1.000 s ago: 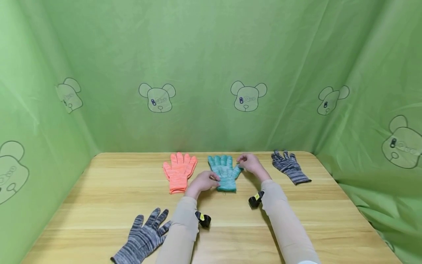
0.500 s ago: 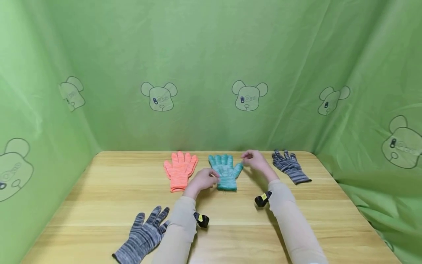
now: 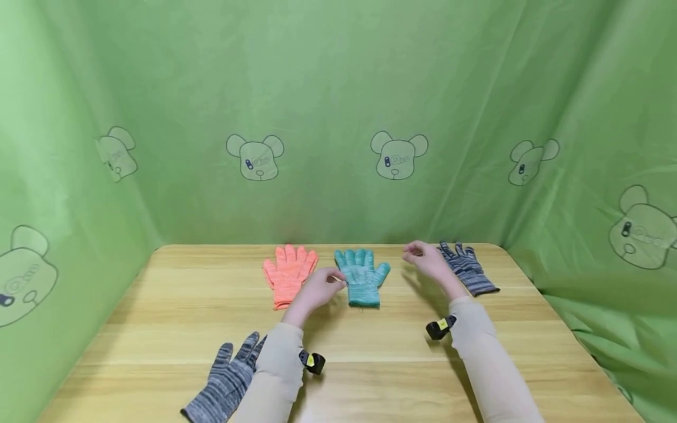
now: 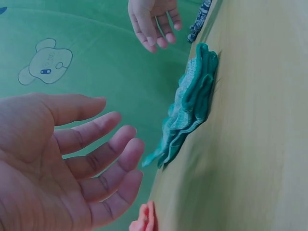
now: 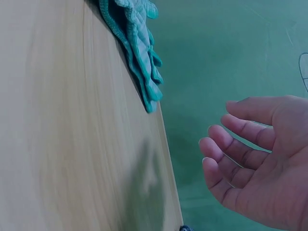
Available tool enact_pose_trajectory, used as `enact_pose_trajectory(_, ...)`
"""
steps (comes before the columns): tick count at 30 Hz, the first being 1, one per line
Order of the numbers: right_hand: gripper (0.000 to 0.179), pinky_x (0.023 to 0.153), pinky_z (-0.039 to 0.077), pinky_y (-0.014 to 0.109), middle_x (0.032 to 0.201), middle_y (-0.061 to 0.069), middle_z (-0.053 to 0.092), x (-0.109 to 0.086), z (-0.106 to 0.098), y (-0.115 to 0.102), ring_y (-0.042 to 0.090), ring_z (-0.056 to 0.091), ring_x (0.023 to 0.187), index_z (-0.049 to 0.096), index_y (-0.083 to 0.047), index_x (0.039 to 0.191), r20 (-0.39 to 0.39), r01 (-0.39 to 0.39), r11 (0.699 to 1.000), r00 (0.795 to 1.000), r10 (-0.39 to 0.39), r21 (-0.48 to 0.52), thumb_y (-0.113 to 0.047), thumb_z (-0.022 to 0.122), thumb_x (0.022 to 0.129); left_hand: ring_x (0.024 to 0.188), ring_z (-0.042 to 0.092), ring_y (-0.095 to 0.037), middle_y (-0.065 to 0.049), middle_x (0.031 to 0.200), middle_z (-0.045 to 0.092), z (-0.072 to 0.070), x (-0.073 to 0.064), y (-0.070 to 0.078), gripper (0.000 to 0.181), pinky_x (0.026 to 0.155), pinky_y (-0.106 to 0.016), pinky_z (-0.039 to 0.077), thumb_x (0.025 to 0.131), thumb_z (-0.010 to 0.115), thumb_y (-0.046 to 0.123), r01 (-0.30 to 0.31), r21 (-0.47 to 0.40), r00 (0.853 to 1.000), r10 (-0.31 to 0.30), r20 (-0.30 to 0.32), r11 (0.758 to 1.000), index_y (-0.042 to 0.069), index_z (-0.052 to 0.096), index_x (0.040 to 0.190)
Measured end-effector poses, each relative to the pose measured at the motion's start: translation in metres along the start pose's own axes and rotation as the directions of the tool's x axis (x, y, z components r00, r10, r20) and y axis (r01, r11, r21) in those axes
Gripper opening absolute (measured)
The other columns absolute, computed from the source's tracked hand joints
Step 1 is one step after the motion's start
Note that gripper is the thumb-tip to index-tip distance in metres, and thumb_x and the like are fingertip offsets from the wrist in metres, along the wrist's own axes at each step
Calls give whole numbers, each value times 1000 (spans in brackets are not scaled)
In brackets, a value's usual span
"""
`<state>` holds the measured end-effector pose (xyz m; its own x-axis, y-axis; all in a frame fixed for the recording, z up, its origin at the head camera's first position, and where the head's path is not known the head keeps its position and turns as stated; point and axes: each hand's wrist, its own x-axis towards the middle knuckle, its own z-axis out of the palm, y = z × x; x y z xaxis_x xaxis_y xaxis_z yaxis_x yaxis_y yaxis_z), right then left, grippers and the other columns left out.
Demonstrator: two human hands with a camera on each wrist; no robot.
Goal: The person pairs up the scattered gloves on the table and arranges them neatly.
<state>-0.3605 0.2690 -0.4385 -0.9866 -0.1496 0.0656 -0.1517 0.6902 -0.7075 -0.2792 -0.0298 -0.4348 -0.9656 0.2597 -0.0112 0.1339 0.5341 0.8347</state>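
A teal knitted glove (image 3: 362, 279) lies flat at the back middle of the table, fingers toward the back edge and thumb to the right. Just left of it hovers my left hand (image 3: 317, 289), its fingers loosely bent and holding nothing; the left wrist view shows a gap between that hand (image 4: 72, 163) and the glove (image 4: 190, 101). My right hand (image 3: 429, 262) hangs over the table between the teal glove and a grey striped glove (image 3: 468, 270). Its relaxed fingers (image 5: 231, 144) hold nothing. My left hand and wrist partly overlap an orange glove (image 3: 288, 276).
Another grey striped glove (image 3: 222, 382) lies at the front left, partly behind my left sleeve (image 3: 272, 376). The wooden table (image 3: 370, 382) is enclosed by green curtains (image 3: 328, 88) printed with bear heads. Black cameras (image 3: 441, 328) sit at both wrists.
My right hand has moved away to the right from the teal glove's thumb. My left hand has drawn back a little to the left from its cuff. The teal glove stays in place.
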Motion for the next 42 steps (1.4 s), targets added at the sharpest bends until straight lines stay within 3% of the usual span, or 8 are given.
enact_pose_trajectory(7,40,98,47,52,120,26,60,-11,-11,4,39,55,112,52,3,129,-36,14,1000,999,-13,6,-19,58,97,104,61,-24,-7,113,67,-9,-15,1,23,82,-38,53,98,58,25,-10,-18,998,9,-57,1000,11,67,115)
enact_pose_trajectory(16,44,96,47,45,120,25,59,-18,-19,16,37,56,111,50,4,132,-85,35,999,996,-32,31,-23,57,98,109,63,-28,-9,117,68,-26,-35,3,33,94,-44,52,98,57,28,-34,-46,991,27,-130,998,9,64,125)
enact_pose_trajectory(21,51,104,42,54,130,29,53,-25,-25,23,43,51,120,45,7,137,-96,40,998,995,-35,53,-26,55,100,113,62,-29,-11,120,67,-35,-47,0,33,98,-45,51,98,58,24,-65,-65,985,53,-162,996,7,63,126)
enact_pose_trajectory(29,59,110,34,59,140,32,43,-34,-34,32,47,42,129,37,8,142,-107,28,995,994,-18,91,-30,53,101,118,59,-30,-11,127,65,-49,-66,-3,35,99,-48,50,97,59,25,-81,-61,981,69,-180,995,11,61,129)
enact_pose_trajectory(36,67,112,29,61,146,32,38,-40,-40,37,48,36,134,32,5,147,-105,-3,995,994,13,100,-39,51,100,126,54,-33,-10,135,61,-58,-78,-8,38,108,-56,41,97,60,25,-79,-39,980,71,-185,996,12,59,133)
enact_pose_trajectory(42,70,112,28,63,148,32,35,-42,-43,44,49,34,136,29,2,149,-102,-12,996,995,22,92,-43,50,100,131,50,-33,-10,140,56,-69,-91,-15,42,110,-55,39,97,59,27,-85,14,983,86,-163,996,14,56,137)
